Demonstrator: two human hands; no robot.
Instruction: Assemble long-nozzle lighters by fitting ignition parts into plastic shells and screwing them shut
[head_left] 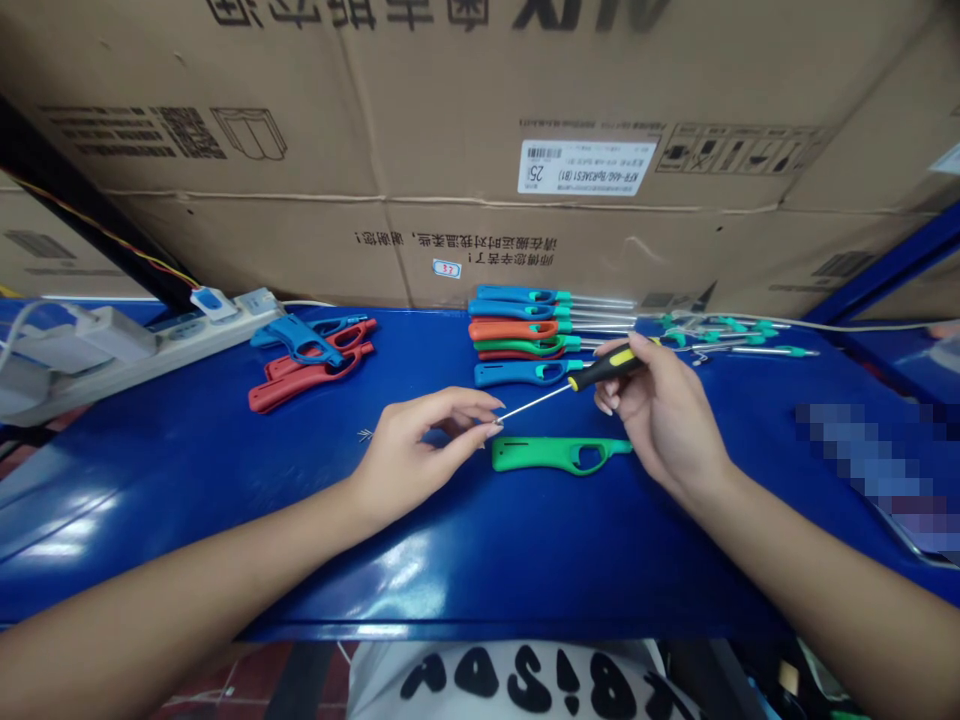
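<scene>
My right hand point(667, 410) is closed around the black and yellow handle of a screwdriver point(600, 368), its shaft slanting down to the left. At the screwdriver's tip, thumb and forefinger of my left hand point(424, 440) pinch a tiny metal piece that looks like a screw point(497, 423), mostly hidden by the fingertips. Just below, a green lighter casing point(536, 454) lies flat on the blue table point(420, 570), between both hands. A few thin metal screws point(365, 435) lie left of my left hand.
Behind my hands lies a row of long-necked lighters point(517, 330). Red and blue casings point(315, 360) are heaped at the left, near a power strip point(180, 335). Metal tubes with teal ends point(739, 335) lie at the back right. A large cardboard box point(450, 170) stands behind.
</scene>
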